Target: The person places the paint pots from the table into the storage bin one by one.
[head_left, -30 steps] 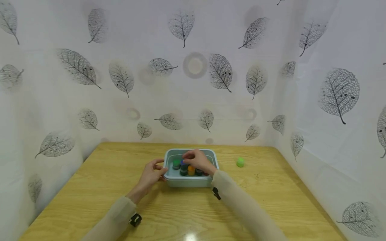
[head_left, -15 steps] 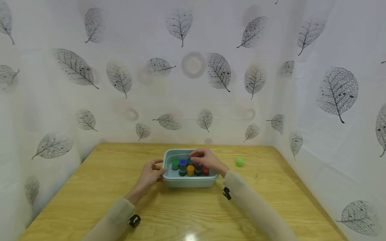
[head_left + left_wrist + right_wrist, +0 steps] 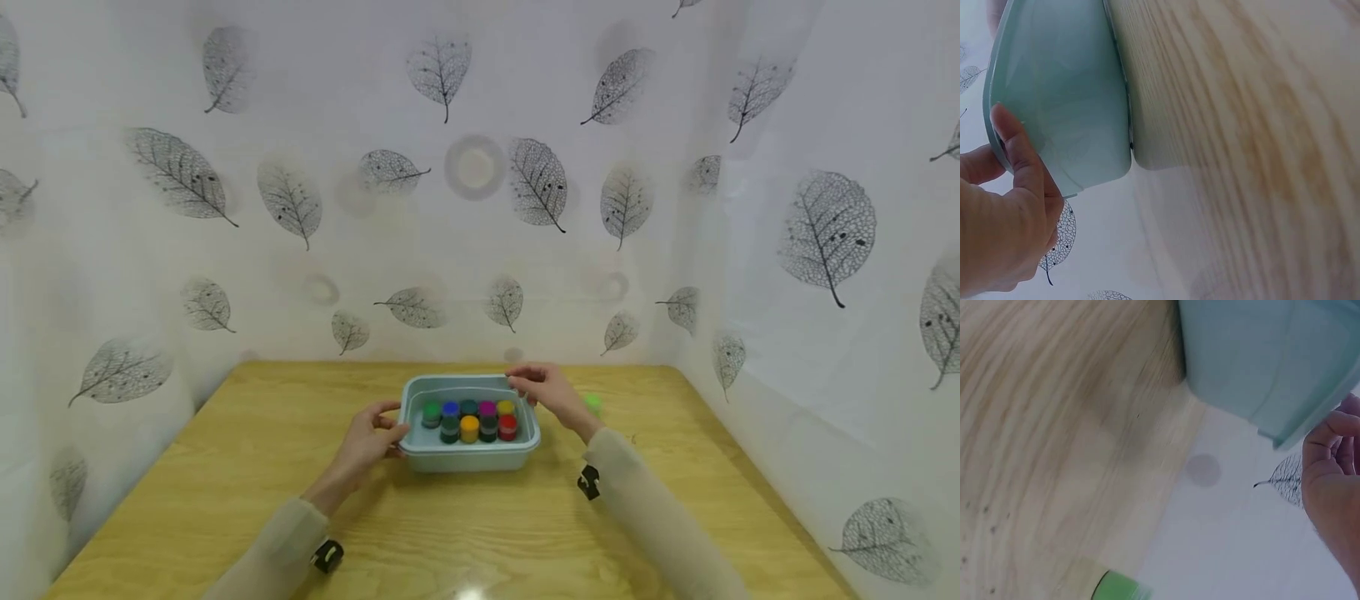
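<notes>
A pale blue-green plastic box [image 3: 468, 462] sits on the wooden table, holding several small jars in two rows. Their lids include an orange one [image 3: 468, 425], a red one [image 3: 507, 423], a purple one [image 3: 487, 408], a yellow one [image 3: 506, 407] and a green one [image 3: 431, 411]. My left hand [image 3: 367, 437] grips the box's left rim, pinching it between thumb and fingers in the left wrist view. At the back right corner is my right hand [image 3: 551, 390], its fingers loosely bent over the rim and holding nothing visible. Behind it, a light green jar [image 3: 593, 404] is partly hidden.
The light green jar [image 3: 1115, 586] also shows at the bottom of the right wrist view. A white curtain [image 3: 480, 233] with a leaf print surrounds the wooden table [image 3: 450, 542] at the back and both sides.
My right hand has moved right, from above the jars to the box's back right corner, uncovering the purple and yellow lids. My left hand stays on the left rim.
</notes>
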`<state>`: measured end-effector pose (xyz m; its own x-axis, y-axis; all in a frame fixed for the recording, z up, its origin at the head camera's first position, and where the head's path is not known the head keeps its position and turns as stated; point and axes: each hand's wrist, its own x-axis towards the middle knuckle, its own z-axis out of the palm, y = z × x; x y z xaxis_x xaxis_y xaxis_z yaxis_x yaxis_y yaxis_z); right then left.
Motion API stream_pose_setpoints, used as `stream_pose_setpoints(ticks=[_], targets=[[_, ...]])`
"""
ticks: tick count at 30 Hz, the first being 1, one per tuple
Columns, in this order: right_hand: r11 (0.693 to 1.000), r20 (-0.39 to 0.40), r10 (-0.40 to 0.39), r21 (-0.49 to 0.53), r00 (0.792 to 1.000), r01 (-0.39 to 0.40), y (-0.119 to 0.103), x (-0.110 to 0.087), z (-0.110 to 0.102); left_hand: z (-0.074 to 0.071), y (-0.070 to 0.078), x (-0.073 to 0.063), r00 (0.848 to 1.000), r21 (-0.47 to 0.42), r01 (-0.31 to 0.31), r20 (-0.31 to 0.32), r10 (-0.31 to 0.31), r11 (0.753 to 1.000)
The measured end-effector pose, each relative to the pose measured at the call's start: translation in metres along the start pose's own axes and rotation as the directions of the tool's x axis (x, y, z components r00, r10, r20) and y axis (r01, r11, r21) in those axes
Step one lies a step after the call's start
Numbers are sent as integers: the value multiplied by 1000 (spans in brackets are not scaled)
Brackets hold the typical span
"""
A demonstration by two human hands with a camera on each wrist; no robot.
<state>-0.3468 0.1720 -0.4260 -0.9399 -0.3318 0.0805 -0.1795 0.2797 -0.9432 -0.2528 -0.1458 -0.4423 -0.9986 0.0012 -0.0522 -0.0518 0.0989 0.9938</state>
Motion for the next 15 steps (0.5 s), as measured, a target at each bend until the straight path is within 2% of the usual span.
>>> stream_pose_setpoints(ticks=[8, 15], targets=[[998, -57, 21, 63, 998, -18, 16, -5, -22, -2, 0, 1, 1000, 1, 10, 4, -10, 1000], [997, -81, 48, 66, 996, -43, 29, -12, -37, -2, -3, 5, 1000, 15, 15, 10, -15, 1000]])
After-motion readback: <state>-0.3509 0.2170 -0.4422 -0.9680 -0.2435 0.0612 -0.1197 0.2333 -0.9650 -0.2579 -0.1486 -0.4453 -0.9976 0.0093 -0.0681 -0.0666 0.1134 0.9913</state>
